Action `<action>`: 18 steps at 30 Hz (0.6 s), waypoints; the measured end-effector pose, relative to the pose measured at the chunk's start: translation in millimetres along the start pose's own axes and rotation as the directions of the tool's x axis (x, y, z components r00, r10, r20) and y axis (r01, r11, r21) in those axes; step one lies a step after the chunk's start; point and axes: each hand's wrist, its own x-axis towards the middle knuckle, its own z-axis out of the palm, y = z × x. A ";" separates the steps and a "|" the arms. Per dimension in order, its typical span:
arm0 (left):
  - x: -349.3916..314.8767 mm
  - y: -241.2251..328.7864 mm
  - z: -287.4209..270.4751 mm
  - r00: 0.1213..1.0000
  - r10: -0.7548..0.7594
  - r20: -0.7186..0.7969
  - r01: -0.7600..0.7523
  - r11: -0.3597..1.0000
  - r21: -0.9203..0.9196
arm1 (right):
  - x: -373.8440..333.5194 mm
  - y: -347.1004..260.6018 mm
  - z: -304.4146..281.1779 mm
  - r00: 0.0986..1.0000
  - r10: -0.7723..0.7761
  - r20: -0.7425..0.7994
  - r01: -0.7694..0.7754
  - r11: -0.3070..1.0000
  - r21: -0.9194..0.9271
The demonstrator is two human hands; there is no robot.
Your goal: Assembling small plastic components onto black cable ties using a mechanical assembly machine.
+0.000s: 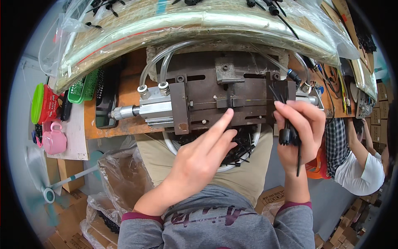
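Black ties (287,135) bunching in the right hand (299,128), fist pinching them.
Left hand (203,157) is pointing, fingers spread, at the press (224,101).

An orange-brown tabletop (124,124) runs across the view, clear plastic sheeting (199,25) bulging over its far side. Grey floor (20,137) lies to the left, where a fan (49,193) stands. Cardboard boxes (379,112) stack up at right, more boxes (70,236) below.
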 end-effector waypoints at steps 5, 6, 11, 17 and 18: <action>9.0 2.2 7.5 0.994 0.046 0.102 -0.076 0.944 0.320 | -9.2 -6.2 0.0 1.000 -0.009 0.004 0.009 1.000 0.021; 10.8 1.1 7.4 0.994 0.047 0.100 -0.077 0.946 0.314 | -10.2 -6.5 1.2 1.000 -0.014 -0.002 0.014 0.999 0.035; 13.0 2.1 6.0 0.994 0.014 0.106 -0.046 0.952 0.302 | -15.4 -9.5 -0.5 1.000 -0.022 0.017 0.022 1.000 0.020; 11.9 6.8 -0.3 0.993 -0.115 0.025 0.117 0.953 -0.280 | -25.9 -18.3 -0.3 0.987 -0.070 0.143 0.061 0.996 0.067; 12.2 12.4 -3.5 0.996 -0.094 -0.004 0.085 0.913 -0.400 | -26.4 -20.9 0.3 0.982 -0.079 0.170 0.064 0.994 0.093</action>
